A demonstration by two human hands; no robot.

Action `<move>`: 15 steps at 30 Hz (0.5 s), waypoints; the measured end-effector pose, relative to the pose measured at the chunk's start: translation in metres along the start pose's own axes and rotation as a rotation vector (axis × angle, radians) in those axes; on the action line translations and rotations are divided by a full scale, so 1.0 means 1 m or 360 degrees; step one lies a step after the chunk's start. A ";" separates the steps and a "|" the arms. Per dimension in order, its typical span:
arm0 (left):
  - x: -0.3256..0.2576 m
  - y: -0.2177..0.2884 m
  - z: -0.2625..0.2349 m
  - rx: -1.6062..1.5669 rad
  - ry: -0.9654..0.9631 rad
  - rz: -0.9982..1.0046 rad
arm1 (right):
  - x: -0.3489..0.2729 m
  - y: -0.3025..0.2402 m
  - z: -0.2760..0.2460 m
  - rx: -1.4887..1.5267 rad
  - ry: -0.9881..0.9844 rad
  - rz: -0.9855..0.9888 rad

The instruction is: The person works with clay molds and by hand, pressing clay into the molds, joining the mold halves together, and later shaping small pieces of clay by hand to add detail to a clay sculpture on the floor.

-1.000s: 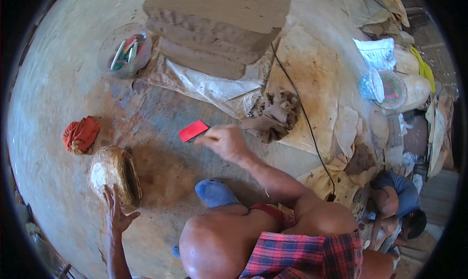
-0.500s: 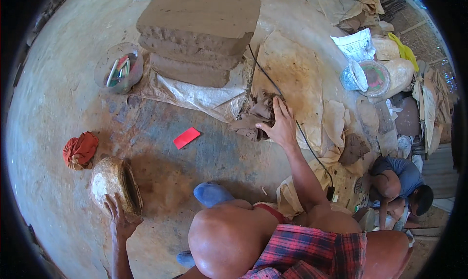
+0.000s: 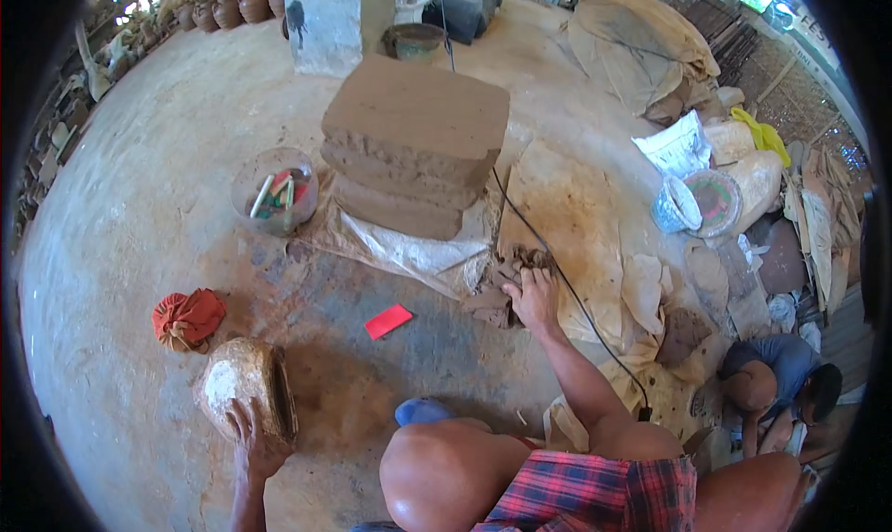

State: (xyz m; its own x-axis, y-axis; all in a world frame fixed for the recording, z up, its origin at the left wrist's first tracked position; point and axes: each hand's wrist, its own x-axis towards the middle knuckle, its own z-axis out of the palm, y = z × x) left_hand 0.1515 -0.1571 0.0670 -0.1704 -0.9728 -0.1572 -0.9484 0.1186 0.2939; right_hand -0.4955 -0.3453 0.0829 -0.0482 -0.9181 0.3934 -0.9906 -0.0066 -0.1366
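A round, bowl-like vessel (image 3: pixel 226 376), brown with a whitish patch, stands tilted on the floor at the left, its opening facing right. My left hand (image 3: pixel 255 439) grips its near side, fingers spread over the outer wall and thumb by the rim. My right hand (image 3: pixel 536 302) is closed on soft, torn clay scraps (image 3: pixel 492 307) lying in front of the big clay block; its fingertips are partly sunk in them. The stacked clay block (image 3: pixel 418 114) rests on a whitish sheet (image 3: pixel 400 246). A red flat rectangular piece (image 3: pixel 388 322) lies between my hands.
A red cloth bundle (image 3: pixel 189 319) lies beyond the vessel. A clear tub of tools (image 3: pixel 275 193) stands left of the block. A black cable (image 3: pixel 567 276) crosses the stained sheet (image 3: pixel 567 193). At the right are buckets (image 3: pixel 675 204), sacks (image 3: pixel 674 144) and a crouching person (image 3: pixel 780 379).
The view has tilted up, showing more of the far floor and pots. My right fingers have curled into the clay scraps. My left hand stays on the vessel.
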 end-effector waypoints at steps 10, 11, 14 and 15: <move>0.002 0.008 -0.007 -0.0029 -0.0072 -0.0202 | -0.008 -0.017 0.007 -0.0193 -0.0271 0.0565; 0.000 0.008 -0.008 -0.0021 -0.0095 -0.0218 | -0.004 -0.024 0.001 -0.0182 -0.0257 0.0543; -0.001 0.005 -0.008 -0.0032 -0.0121 -0.0262 | -0.001 -0.037 -0.020 -0.0218 -0.0441 0.0684; -0.002 0.004 -0.006 -0.0048 -0.0139 -0.0284 | -0.003 -0.039 -0.021 -0.0120 -0.0437 0.0699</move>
State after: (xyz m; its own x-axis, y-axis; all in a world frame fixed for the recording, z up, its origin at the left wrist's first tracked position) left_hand 0.1501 -0.1565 0.0742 -0.0239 -0.9567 -0.2901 -0.9574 -0.0616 0.2820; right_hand -0.4594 -0.3340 0.1056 -0.4356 -0.8981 0.0597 -0.8917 0.4215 -0.1653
